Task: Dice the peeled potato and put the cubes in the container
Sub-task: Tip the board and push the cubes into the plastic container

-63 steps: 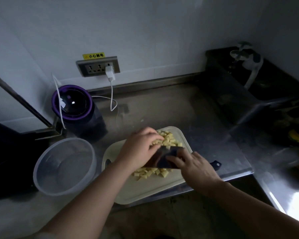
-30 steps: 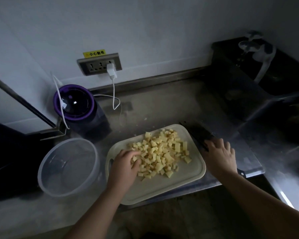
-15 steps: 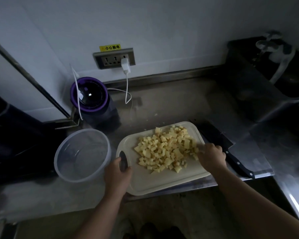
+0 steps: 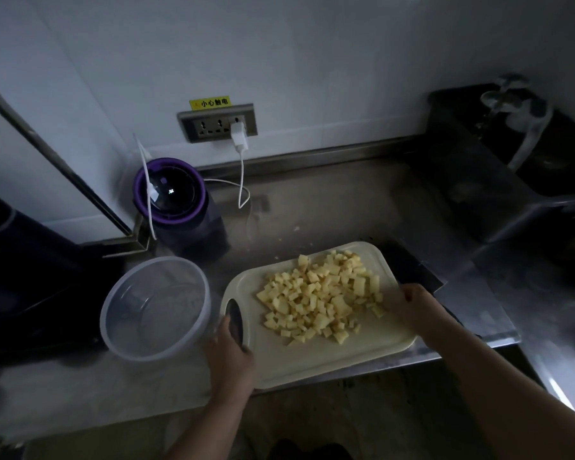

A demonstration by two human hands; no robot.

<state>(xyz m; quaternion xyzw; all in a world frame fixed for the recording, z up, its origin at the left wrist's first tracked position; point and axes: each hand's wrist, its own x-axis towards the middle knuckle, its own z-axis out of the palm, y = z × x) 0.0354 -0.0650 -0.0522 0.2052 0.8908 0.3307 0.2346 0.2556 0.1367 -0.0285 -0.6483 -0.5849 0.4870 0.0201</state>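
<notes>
1. A steel counter (image 4: 329,207) runs along the wall.
2. A clear round container (image 4: 153,260) sits at its left.
3. Just beside it, a pale cutting board (image 4: 312,363) overhangs the front edge.
4. A purple-rimmed appliance (image 4: 173,194) and a white cable (image 4: 243,180) sit behind.
5. A dark knife (image 4: 412,270) lies right of the board.
6. Small pale scraps (image 4: 296,229) dot the middle.

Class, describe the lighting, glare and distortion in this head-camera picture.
Head view: dim overall, the pale yellow potato cubes on the white plastic cutting board brightest; head view, lower right: glare on the shiny steel surface; head view corners: wide-angle stretch, shadow.
</notes>
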